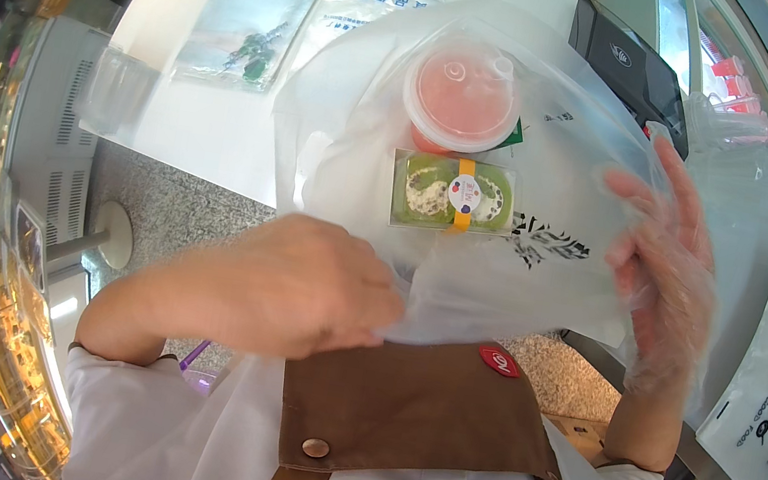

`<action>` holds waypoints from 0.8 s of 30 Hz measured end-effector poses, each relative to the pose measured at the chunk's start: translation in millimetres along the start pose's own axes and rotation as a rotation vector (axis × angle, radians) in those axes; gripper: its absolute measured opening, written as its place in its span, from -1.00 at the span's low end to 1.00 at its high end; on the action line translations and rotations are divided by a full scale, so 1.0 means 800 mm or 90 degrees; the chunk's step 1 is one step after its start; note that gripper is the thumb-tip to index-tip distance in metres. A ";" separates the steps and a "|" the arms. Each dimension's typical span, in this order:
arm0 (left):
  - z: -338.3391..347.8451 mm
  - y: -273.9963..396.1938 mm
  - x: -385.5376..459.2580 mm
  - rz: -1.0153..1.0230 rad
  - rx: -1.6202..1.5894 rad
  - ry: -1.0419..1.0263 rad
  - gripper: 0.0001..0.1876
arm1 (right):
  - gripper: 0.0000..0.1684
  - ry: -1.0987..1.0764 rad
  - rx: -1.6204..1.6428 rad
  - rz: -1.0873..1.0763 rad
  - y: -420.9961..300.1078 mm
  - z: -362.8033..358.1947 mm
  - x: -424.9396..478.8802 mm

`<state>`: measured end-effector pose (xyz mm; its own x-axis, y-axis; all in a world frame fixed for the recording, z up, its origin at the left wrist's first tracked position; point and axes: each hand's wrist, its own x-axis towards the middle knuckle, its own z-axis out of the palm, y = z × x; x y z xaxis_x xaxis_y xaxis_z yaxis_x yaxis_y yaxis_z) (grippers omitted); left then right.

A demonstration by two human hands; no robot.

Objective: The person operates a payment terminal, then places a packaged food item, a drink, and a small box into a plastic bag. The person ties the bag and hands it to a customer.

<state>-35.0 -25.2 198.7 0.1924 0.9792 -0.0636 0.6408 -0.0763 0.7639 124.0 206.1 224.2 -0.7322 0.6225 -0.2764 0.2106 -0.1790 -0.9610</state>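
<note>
A translucent plastic bag bearing dark print spreads before me. Through it or in its mouth show a lidded plastic cup of pink drink and, touching it on the near side, a clear box of green cream rolls with a yellow band and round sticker. My left hand, bare and slightly blurred, has its fingers closed on the bag's near left edge. My right hand, in a clear plastic glove, is at the bag's right side with fingers apart and bent; whether it pinches the film is unclear.
Flat packs of plastic bags lie on the white table, with clear plastic containers at its left edge. A black screen device stands behind the bag. At right are stacked clear cups and a white printed paper bag.
</note>
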 end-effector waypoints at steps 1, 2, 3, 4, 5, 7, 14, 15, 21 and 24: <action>-0.001 -0.002 -0.001 -0.034 0.003 -0.011 -0.78 | -0.24 0.014 -0.004 0.008 0.000 0.007 -0.001; -0.001 -0.004 -0.002 -0.067 0.005 -0.023 -0.78 | -0.24 0.030 -0.008 0.015 0.000 0.011 -0.003; 0.001 -0.006 -0.004 -0.059 -0.016 -0.036 -0.78 | -0.24 0.000 -0.008 0.013 0.002 0.011 -0.006; 0.006 -0.009 -0.006 -0.052 -0.038 -0.049 -0.78 | -0.24 -0.029 -0.008 0.011 0.007 0.010 -0.009; 0.008 -0.011 -0.006 -0.043 -0.059 -0.064 -0.77 | -0.24 -0.056 -0.009 0.009 0.009 0.009 -0.013; 0.004 -0.021 0.004 -0.140 -0.112 0.030 -0.72 | -0.23 -0.089 -0.012 0.007 0.006 0.008 -0.019; 0.043 -0.028 0.051 -0.216 0.056 -0.312 -0.61 | -0.31 -0.128 -0.180 -0.052 0.009 -0.011 -0.020; 0.045 -0.023 0.053 -0.223 0.061 -0.362 -0.59 | -0.32 -0.076 -0.445 -0.229 0.007 -0.015 -0.022; 0.058 -0.058 0.081 -0.075 0.145 0.034 -0.47 | -0.38 -0.397 -0.741 -0.564 -0.006 0.032 -0.071; 0.086 -0.095 0.101 -0.048 0.397 0.054 -0.42 | -0.53 -0.506 -0.871 -0.531 0.032 0.043 -0.041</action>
<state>-17.0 46.7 91.0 0.0868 0.9957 -0.0317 0.9679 -0.0767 0.2395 131.1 154.7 208.4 -0.9332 -0.3460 -0.0969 -0.3113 0.9133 -0.2628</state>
